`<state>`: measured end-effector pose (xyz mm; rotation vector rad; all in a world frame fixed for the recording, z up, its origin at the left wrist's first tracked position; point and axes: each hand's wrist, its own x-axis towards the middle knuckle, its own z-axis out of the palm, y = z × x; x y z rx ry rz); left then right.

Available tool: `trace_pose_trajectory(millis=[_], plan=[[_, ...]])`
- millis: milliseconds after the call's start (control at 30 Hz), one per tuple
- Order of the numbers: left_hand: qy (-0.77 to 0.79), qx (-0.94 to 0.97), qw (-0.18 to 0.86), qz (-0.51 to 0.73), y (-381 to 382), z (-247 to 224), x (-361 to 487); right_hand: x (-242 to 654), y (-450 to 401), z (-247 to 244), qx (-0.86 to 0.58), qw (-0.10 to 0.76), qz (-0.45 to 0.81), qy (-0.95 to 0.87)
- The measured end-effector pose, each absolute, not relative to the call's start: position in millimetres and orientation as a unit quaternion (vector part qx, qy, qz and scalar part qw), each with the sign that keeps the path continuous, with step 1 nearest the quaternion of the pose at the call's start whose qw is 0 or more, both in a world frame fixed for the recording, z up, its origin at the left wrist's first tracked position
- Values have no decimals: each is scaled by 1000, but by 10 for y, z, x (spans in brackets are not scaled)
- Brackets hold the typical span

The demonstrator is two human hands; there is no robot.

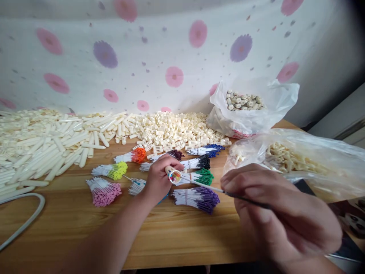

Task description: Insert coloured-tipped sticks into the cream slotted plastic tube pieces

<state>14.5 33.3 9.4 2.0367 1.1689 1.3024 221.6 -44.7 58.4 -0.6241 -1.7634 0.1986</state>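
My left hand [159, 179] is closed around a short cream slotted tube [170, 170], its open end facing me. Several coloured tips [174, 176] show inside that opening. Pinched in my right hand [282, 213] is a thin white stick with a black end [216, 188]; its white end reaches to the tube's mouth, though I cannot tell whether it is inside. Around my left hand lie bundles of white sticks with coloured ends: purple [207, 198], green [204, 176], black [201, 162], blue [212, 150], orange [138, 155], yellow [117, 170] and pink [107, 194]. A light-blue bundle [137, 187] is partly hidden.
Long cream tubes [57, 152] heap at the left, and short slotted tubes [176, 129] pile at the back. A white bag [242, 121] holds small pale pieces; a clear bag [302, 156] lies before it. A white cable [34, 219] curves at the left on the wooden table [176, 243].
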Motion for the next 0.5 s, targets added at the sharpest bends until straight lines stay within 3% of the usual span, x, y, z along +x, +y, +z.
trace_pose_trajectory(millis=[200,500], plan=[[413,763,228,443,342,79,166,2144,-407,678,-266,491,36,-829],[387,774,212,454,329,81,193,1922,-194,452,-254,533,24,-807]])
